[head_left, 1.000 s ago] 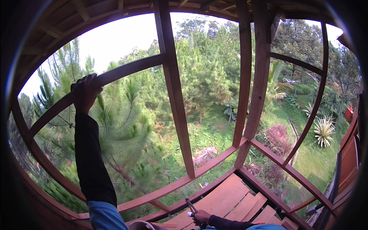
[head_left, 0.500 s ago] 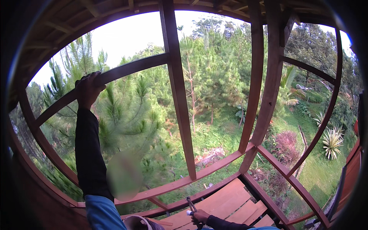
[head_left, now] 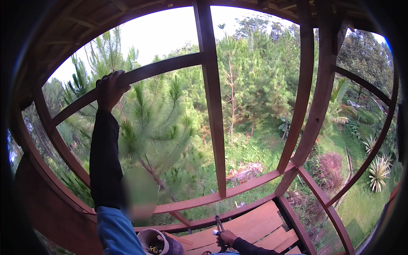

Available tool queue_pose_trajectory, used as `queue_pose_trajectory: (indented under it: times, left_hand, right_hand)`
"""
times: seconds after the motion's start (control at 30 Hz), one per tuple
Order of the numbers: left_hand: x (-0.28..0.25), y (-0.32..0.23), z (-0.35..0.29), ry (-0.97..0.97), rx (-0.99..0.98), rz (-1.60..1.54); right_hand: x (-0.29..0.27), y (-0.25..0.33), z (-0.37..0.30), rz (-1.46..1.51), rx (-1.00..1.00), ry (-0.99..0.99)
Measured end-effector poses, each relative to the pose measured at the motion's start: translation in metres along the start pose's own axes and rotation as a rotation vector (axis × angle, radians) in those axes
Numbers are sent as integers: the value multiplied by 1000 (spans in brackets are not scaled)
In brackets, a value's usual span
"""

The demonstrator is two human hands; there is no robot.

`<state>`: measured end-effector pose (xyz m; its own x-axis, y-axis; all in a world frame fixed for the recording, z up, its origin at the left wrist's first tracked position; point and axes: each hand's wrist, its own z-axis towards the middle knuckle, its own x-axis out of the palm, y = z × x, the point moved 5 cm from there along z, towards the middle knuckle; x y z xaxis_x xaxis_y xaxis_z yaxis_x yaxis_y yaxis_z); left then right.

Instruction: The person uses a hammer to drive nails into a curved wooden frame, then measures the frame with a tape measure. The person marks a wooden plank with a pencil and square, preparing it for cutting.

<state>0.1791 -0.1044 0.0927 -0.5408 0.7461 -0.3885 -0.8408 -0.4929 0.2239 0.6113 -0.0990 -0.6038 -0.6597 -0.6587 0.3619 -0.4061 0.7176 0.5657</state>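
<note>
My left hand [head_left: 111,90] is raised with its fingers wrapped over a dark brown wooden rail [head_left: 165,65]. Low in the view, my right hand [head_left: 228,238] closes around a dark, slender tool [head_left: 219,223] with a forked-looking upper end; its exact kind is unclear. A small white piece [head_left: 216,232] shows beside those fingers. Left of that hand, above reddish planks [head_left: 250,222], stands a round bucket [head_left: 174,246] holding dark items and something yellow, too small to name.
Upright posts [head_left: 212,114] and a lower rail [head_left: 250,183] form an open timber frame around me. Beyond it are pine trees [head_left: 161,114] and a grassy slope [head_left: 259,151]. A brown panel [head_left: 51,204] stands at left. A blurred patch covers the area beside my left forearm.
My view has turned a little left, so the frame appears further right and more of the bucket shows. My left hand stays on the rail, and my right hand keeps the tool.
</note>
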Motion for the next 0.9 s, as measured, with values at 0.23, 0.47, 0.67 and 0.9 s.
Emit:
queue_pose_trajectory:
  times: [0.23,0.47,0.67,0.9]
  left_hand:
    - [-15,-5,-78,-159,171,-70]
    - [-34,19,-347,326,-387,-550]
    - [-23,98,-742,369,-1560,-605]
    - [-68,51,-1015,413,-2265,-556]
  right_hand:
    - [2,-8,33,-91,6,13]
    - [34,-26,57,-256,130,56]
    - [90,-43,104,-454,205,103]
    - [242,-62,177,-822,219,317]
